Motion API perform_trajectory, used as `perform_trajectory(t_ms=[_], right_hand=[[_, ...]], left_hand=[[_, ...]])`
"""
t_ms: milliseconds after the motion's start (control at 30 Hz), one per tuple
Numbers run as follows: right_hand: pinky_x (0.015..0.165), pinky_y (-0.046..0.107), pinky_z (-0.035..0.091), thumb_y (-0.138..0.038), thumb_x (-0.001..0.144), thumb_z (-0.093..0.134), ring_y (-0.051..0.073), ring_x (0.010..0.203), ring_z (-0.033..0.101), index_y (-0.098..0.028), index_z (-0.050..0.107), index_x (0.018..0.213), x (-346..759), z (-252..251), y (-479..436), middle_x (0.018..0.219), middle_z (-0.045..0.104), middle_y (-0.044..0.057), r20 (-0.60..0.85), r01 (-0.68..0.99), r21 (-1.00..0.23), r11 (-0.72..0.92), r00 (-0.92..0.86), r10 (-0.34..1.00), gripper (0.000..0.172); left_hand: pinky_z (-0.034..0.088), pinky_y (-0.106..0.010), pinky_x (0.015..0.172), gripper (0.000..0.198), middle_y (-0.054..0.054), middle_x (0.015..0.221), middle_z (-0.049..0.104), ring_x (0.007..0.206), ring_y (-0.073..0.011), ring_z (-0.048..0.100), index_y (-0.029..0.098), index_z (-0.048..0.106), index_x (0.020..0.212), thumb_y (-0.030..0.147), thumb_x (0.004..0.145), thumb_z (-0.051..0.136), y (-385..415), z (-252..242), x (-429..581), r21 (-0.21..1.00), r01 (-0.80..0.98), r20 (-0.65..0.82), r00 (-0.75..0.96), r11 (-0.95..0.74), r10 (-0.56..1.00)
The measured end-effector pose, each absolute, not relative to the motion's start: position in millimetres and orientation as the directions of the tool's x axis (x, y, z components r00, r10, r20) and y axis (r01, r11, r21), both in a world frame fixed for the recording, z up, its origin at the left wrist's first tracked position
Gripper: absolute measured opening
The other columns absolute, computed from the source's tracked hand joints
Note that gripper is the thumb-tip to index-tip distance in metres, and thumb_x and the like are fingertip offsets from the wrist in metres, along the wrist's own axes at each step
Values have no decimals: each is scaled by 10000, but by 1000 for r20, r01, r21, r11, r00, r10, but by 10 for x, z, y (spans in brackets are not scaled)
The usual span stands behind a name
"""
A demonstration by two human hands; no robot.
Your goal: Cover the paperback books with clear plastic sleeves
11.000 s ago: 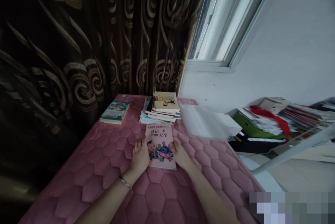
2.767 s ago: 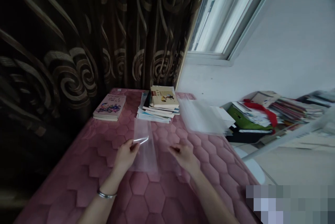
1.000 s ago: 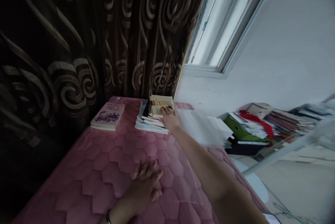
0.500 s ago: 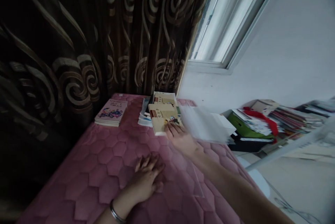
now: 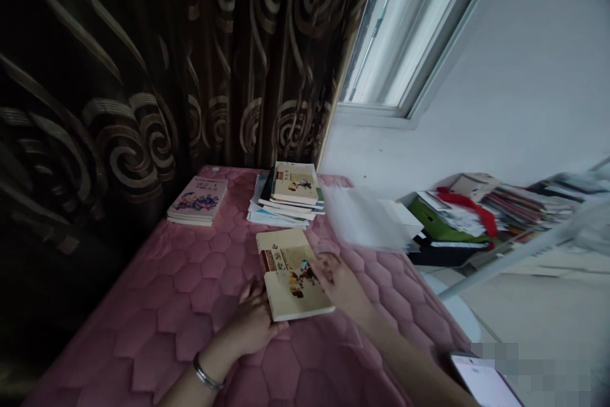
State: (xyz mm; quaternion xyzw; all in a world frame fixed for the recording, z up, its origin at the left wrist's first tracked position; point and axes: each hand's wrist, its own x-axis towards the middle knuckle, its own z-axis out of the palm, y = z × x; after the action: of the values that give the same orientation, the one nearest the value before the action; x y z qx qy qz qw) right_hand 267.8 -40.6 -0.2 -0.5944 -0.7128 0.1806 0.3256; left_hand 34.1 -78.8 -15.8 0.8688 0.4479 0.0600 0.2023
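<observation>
A cream paperback book (image 5: 293, 273) with Chinese characters and small painted figures on its cover is at the middle of the pink quilted bed. My right hand (image 5: 336, 277) grips its right edge, fingers over the cover. At the book's lower left corner is my left hand (image 5: 252, 321), wearing a silver bracelet (image 5: 206, 374). Its fingers are spread along the left edge and its thumb stretches by the bottom edge; whether it bears any weight cannot be seen. Behind the book stands a stack of books (image 5: 295, 188), topped by one with a similar cover.
Pink-covered books (image 5: 197, 200) lie at the left on the quilted bed (image 5: 190, 305). Blurred translucent sheets (image 5: 365, 216) lie right of the stack. Papers and a green folder (image 5: 431, 220) crowd a shelf beyond. A phone (image 5: 486, 381) shows at lower right. A dark curtain (image 5: 238, 77) hangs behind.
My right hand has brought the cream book from the stack toward me, down to my left hand. My left hand has shifted slightly left. A phone has come into view at lower right.
</observation>
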Motion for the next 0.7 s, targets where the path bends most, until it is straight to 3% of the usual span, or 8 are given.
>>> perform_trajectory(t_ms=[100,200,367,433,567,700], right_hand=[[677,346,527,-331,829,575,249,770,673,-129,650,801,2709,30,-42,820,705,117,-176,505,-845,-177,50,983,217],[614,301,523,-341,795,620,223,688,675,-130,641,682,2660,4,151,697,698,95,-304,347,-894,-284,-5,953,241],[636,314,553,-390,744,684,229,704,694,-126,677,746,2572,3,206,741,727,102,-459,187,-878,-440,-71,886,264],[638,327,558,-381,734,694,233,701,698,-133,684,802,2550,30,191,763,734,100,-483,167,-870,-464,-94,871,258],[665,322,565,-371,754,670,224,750,707,-159,680,936,2535,112,92,852,749,79,-377,85,-926,-368,-154,913,279],[668,322,574,-380,749,645,240,790,709,-190,680,966,2637,177,-57,886,754,63,-274,61,-961,-269,-80,958,290]], left_hand=[[141,-603,1137,513,-7,1477,434,1389,-318,314,433,440,1367,356,875,565,-783,-128,346,385,757,-90,601,-528,794],[144,-599,1138,516,-3,1479,432,1398,-313,297,434,423,1377,372,882,555,-781,-115,344,369,764,-103,600,-529,794],[131,-582,1147,483,12,1449,474,1375,-286,338,436,444,1363,388,892,538,-794,-168,341,376,754,-59,600,-539,798],[129,-572,1151,459,20,1427,499,1363,-277,354,437,469,1344,404,891,537,-798,-225,333,382,755,-31,587,-533,809],[106,-553,1162,406,31,1397,530,1355,-267,371,455,509,1306,414,903,512,-791,-323,312,382,728,23,608,-569,793],[135,-567,1151,485,-3,1480,430,1402,-297,293,413,469,1355,417,876,548,-781,-238,327,388,756,-32,582,-527,812]])
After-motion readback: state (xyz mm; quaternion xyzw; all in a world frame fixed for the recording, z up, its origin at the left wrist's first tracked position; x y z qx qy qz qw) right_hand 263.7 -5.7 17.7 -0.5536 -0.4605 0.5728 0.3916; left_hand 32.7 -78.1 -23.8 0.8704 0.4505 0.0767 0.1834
